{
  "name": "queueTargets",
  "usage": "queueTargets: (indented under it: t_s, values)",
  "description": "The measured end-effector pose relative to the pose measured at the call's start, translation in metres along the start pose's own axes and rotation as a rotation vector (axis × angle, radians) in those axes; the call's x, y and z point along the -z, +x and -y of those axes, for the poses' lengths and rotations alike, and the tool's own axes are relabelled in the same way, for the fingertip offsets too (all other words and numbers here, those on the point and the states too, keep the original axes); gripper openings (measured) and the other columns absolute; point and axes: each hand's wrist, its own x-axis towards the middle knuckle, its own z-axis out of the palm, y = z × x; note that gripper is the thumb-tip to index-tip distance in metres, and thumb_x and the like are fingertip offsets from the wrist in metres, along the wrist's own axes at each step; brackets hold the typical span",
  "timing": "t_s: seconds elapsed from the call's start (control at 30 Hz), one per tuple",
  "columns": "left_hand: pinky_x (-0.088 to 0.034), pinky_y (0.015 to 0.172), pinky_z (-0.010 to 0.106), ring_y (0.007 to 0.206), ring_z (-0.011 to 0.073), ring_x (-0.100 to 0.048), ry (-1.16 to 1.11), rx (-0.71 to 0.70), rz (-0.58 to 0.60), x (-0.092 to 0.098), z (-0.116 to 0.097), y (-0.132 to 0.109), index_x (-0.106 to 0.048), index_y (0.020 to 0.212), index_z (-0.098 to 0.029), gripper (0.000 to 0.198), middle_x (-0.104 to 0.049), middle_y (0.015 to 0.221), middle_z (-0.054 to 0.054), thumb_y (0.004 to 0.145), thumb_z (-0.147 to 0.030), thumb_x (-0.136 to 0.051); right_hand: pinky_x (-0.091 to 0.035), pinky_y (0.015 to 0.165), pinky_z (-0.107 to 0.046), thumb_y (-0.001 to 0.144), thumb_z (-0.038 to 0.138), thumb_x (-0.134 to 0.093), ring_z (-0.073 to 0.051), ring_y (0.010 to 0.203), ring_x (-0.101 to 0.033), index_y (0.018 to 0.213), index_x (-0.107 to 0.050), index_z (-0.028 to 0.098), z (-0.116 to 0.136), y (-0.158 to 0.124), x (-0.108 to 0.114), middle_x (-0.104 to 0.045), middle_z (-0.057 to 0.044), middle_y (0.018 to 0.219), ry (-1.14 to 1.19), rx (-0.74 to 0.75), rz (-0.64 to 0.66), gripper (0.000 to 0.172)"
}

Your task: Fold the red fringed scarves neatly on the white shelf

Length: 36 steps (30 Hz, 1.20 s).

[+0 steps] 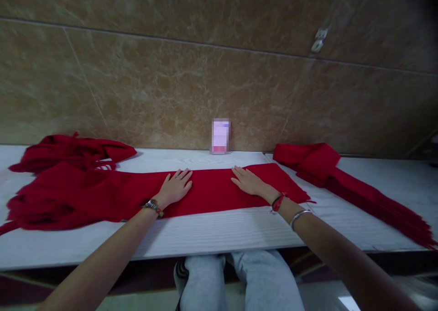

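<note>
A long red scarf (212, 190) lies flat across the white table (212, 231), its left part bunched up. My left hand (176, 187) rests palm down on it, fingers spread, with a beaded bracelet at the wrist. My right hand (248, 181) lies flat on the same scarf a little to the right, fingers stretched out, with a red band and a silver bangle on the wrist. Neither hand holds anything.
A heap of red scarves (73, 151) lies at the back left. A folded red scarf with a fringe (345, 183) stretches along the right side. A small pink card (220, 136) stands against the brown marble wall. My knees show under the table edge.
</note>
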Motion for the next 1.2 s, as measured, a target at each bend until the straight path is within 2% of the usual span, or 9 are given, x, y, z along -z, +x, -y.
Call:
queueTargets:
  t_s: [0.3, 0.5, 0.57, 0.67, 0.73, 0.83, 0.93, 1.03, 1.2]
  values:
    - [-0.022, 0.105, 0.049, 0.134, 0.0252, -0.021, 0.011, -0.014, -0.03, -0.005, 0.004, 0.004, -0.025, 0.142, -0.02, 0.054, -0.022, 0.147, 0.001, 0.091, -0.038, -0.019, -0.027, 0.104, -0.046, 0.093, 0.034, -0.022, -0.024, 0.132, -0.026, 0.139, -0.031, 0.011, -0.092, -0.026, -0.01, -0.029, -0.014, 0.145, -0.021, -0.094, -0.08, 0.052]
    - [-0.023, 0.105, 0.046, 0.134, 0.0249, -0.021, 0.039, -0.017, -0.041, -0.009, 0.008, 0.004, -0.026, 0.141, -0.018, 0.054, -0.023, 0.147, 0.003, 0.091, -0.037, -0.02, -0.032, 0.103, -0.043, 0.091, 0.029, -0.026, -0.027, 0.128, -0.035, 0.131, -0.041, 0.003, -0.136, -0.035, -0.013, -0.04, -0.019, 0.137, -0.066, -0.239, -0.145, 0.05]
    - [-0.023, 0.104, 0.049, 0.134, 0.026, -0.021, 0.052, -0.019, -0.033, -0.008, 0.01, 0.004, -0.026, 0.141, -0.018, 0.054, -0.022, 0.147, 0.003, 0.091, -0.036, -0.019, -0.032, 0.103, -0.045, 0.091, 0.027, -0.025, -0.028, 0.127, -0.036, 0.13, -0.042, 0.002, -0.137, -0.039, -0.008, -0.042, -0.021, 0.135, -0.065, -0.256, -0.174, 0.049]
    - [-0.023, 0.103, 0.051, 0.134, 0.0274, -0.022, 0.089, -0.029, -0.031, 0.0, 0.002, 0.01, -0.03, 0.14, -0.016, 0.053, -0.022, 0.147, 0.006, 0.09, -0.032, -0.021, -0.027, 0.105, -0.046, 0.092, 0.027, -0.025, -0.028, 0.13, -0.031, 0.129, -0.042, 0.001, -0.114, -0.042, 0.002, -0.04, -0.022, 0.136, -0.046, -0.131, -0.264, 0.049]
    - [-0.024, 0.103, 0.05, 0.134, 0.0272, -0.021, 0.098, -0.075, -0.042, 0.008, -0.015, 0.018, -0.034, 0.138, -0.015, 0.051, -0.022, 0.147, 0.008, 0.09, -0.031, -0.022, -0.027, 0.106, -0.042, 0.093, 0.032, -0.026, -0.024, 0.132, -0.028, 0.134, -0.037, 0.004, -0.084, -0.042, 0.008, -0.034, -0.019, 0.141, -0.023, -0.034, -0.288, 0.051]
    - [-0.025, 0.103, 0.046, 0.135, 0.0256, -0.018, 0.03, -0.175, -0.052, 0.017, -0.055, 0.032, -0.032, 0.138, -0.015, 0.053, -0.019, 0.148, 0.009, 0.092, -0.037, -0.021, -0.025, 0.106, -0.046, 0.092, 0.039, -0.028, -0.025, 0.134, -0.022, 0.137, -0.033, 0.008, -0.036, -0.042, 0.013, -0.029, -0.016, 0.144, 0.026, 0.154, -0.256, 0.054]
    - [-0.021, 0.106, 0.045, 0.136, 0.0246, -0.016, -0.013, -0.261, -0.047, 0.014, -0.087, 0.042, -0.029, 0.14, -0.018, 0.054, -0.018, 0.148, 0.007, 0.092, -0.041, -0.023, -0.021, 0.106, -0.049, 0.093, 0.041, -0.026, -0.025, 0.135, -0.02, 0.137, -0.033, 0.01, -0.014, -0.045, 0.013, -0.03, -0.015, 0.144, 0.018, 0.18, -0.15, 0.055]
    - [-0.018, 0.107, 0.045, 0.135, 0.0237, -0.017, -0.026, -0.275, -0.02, 0.003, -0.096, 0.046, -0.03, 0.14, -0.02, 0.053, -0.022, 0.147, 0.005, 0.092, -0.042, -0.025, -0.019, 0.107, -0.049, 0.092, 0.042, -0.025, -0.026, 0.135, -0.019, 0.139, -0.031, 0.012, -0.028, -0.052, 0.009, -0.028, -0.013, 0.145, 0.03, 0.08, -0.075, 0.055]
    - [-0.017, 0.107, 0.044, 0.136, 0.0232, -0.017, -0.051, -0.265, -0.021, -0.004, -0.09, 0.047, -0.031, 0.139, -0.021, 0.053, -0.023, 0.147, 0.004, 0.092, -0.043, -0.024, -0.02, 0.107, -0.046, 0.093, 0.037, -0.023, -0.023, 0.135, -0.02, 0.14, -0.029, 0.013, -0.085, -0.069, -0.003, -0.025, -0.012, 0.146, 0.022, -0.106, -0.099, 0.053]
